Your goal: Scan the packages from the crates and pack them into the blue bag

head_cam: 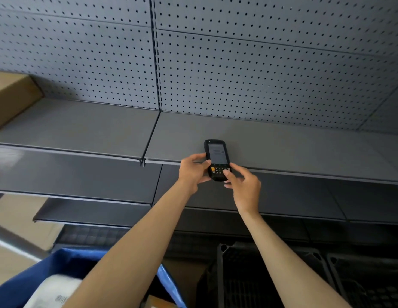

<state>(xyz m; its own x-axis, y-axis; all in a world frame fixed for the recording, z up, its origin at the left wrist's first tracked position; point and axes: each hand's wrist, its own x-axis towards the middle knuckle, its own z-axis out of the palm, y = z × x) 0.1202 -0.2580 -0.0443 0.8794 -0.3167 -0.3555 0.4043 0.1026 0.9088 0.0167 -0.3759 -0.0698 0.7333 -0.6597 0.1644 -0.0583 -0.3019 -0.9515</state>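
Above the front edge of the grey shelf (82, 123), the left hand (192, 172) grips a black handheld scanner (217, 160) by its side, screen up. The right hand (244, 185), fingers loosely spread, presses one fingertip on its keypad. At lower left the blue bag (67, 261) stands open with a white package (53, 290) inside. Black crates (260, 281) sit at lower right, below the shelves. A cardboard box (11, 96) rests on the shelf at far left.
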